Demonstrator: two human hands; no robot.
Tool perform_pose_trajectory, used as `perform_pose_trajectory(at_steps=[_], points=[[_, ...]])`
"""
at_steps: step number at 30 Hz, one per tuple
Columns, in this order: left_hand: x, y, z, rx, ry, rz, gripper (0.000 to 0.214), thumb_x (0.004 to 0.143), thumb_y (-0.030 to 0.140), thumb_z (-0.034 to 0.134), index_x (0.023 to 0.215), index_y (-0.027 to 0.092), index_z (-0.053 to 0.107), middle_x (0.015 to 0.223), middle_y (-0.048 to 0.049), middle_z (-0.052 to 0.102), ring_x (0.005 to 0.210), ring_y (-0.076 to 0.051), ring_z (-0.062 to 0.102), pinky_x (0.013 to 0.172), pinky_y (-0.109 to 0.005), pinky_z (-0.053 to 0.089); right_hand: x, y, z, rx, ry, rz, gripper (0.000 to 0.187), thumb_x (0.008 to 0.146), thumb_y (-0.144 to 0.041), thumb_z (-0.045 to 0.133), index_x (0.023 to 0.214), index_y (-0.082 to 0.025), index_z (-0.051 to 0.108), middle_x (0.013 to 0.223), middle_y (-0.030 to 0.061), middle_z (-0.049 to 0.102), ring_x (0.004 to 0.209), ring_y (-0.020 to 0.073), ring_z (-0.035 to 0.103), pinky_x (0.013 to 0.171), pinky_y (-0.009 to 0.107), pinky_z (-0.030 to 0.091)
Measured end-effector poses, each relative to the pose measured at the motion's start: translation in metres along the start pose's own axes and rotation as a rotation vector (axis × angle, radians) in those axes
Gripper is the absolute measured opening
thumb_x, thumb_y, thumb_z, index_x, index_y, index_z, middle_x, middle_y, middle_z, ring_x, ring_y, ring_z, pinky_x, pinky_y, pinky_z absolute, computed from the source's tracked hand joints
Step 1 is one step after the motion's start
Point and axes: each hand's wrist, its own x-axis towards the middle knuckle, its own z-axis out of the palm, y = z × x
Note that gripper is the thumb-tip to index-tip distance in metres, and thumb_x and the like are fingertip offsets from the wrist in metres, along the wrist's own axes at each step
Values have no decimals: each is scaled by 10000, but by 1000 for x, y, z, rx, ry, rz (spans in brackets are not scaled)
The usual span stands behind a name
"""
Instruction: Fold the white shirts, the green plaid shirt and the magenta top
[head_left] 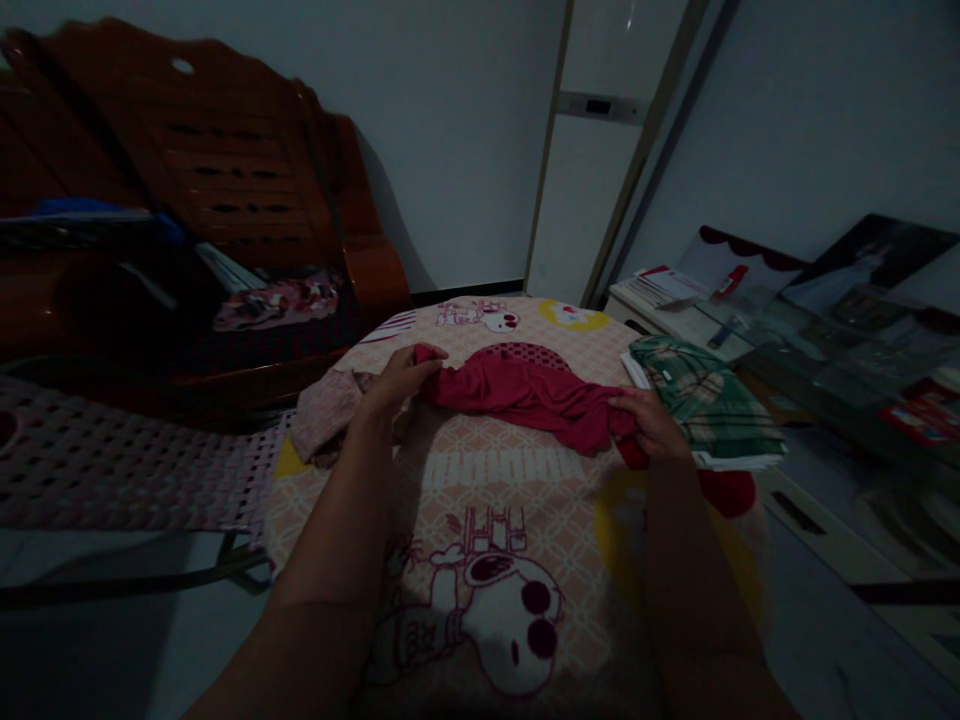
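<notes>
A dark red garment [529,395] lies crumpled across the middle of a table covered with a pink cartoon-print cloth [495,510]. My left hand [397,380] is closed on the garment's left end. My right hand [652,420] is closed on its right end, near the table's right edge. A pale pink garment [326,410] lies bunched just left of my left hand. A folded green plaid garment [705,400] rests beside my right hand on the right.
A dark wooden bench [225,200] with a floral cloth [277,300] and papers stands at the back left. A low white cabinet [675,315] with papers and framed pictures runs along the right wall. A woven lattice chair [112,460] sits left.
</notes>
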Motion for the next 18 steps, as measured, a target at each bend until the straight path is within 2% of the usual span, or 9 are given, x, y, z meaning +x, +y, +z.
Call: perform_pose_trajectory(at_steps=[3,6,8,10,12,14,18], points=[[2,-2,3,234,-82,-35,389,580,419,791,888,191,721,782,-5,705,776,-199,644,667,-264,478,-1,-1,1,-3,9,8,228,614,-316,787,783,-179,717,595,0,689,413,127,544,363,232,392],[6,-7,4,587,-189,-73,265,530,375,824,700,215,699,630,14,652,721,-211,636,623,-259,435,0,0,0,6,11,9,239,614,-308,792,804,-177,730,604,-1,695,436,131,562,378,232,410],[7,-9,6,762,-193,-75,206,568,361,794,600,217,651,559,4,599,672,-210,615,594,-269,398,0,1,-1,17,10,4,244,611,-305,797,808,-175,734,617,-1,701,447,131,571,385,230,419],[8,-9,8,846,-136,-47,206,615,356,753,561,217,610,545,-11,569,656,-211,595,590,-283,376,1,2,-2,26,10,6,250,604,-306,805,803,-174,732,614,-5,698,443,129,568,375,227,413],[9,-7,10,830,-72,-8,179,645,339,710,576,217,599,572,-18,567,666,-208,580,604,-288,373,1,2,-3,30,12,10,253,602,-313,807,798,-173,727,600,-9,688,430,127,555,365,226,403],[8,-5,12,719,2,21,137,661,321,668,615,213,596,620,-17,581,687,-197,570,625,-281,388,1,2,-3,25,16,12,260,606,-322,806,802,-172,725,591,-7,684,424,127,546,365,228,399],[3,0,14,229,92,20,119,699,322,586,714,205,570,691,4,588,687,-164,551,630,-256,426,-1,0,0,10,37,13,261,598,-332,809,787,-177,717,563,-12,663,415,130,540,362,231,394]])
